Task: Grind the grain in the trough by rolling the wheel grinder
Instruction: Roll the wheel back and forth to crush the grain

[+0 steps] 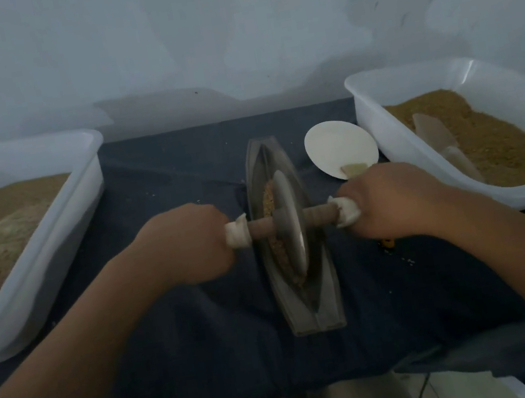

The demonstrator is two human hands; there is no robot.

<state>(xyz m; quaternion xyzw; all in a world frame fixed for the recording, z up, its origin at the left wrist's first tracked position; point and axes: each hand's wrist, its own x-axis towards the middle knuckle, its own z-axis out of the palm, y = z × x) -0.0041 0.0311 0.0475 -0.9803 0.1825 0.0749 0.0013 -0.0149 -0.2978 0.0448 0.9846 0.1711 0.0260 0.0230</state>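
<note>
Grey metal wheel grinder (288, 218) standing upright midway along the long grey boat-shaped trough (327, 306), on brown grain (268, 198); left hand (188, 242) and right hand (390, 201) each curled round a white-wrapped axle end (237, 234).

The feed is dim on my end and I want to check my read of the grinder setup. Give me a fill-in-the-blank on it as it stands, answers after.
1. The wheel grinder stands in the trough, with grain showing on the wheel's ____ side.
2. The left grip and the right grip hold handle ends wrapped in ____ cloth.
3. The round plate lies just beyond the ____ grip.
Missing words: left; white; right.
</note>
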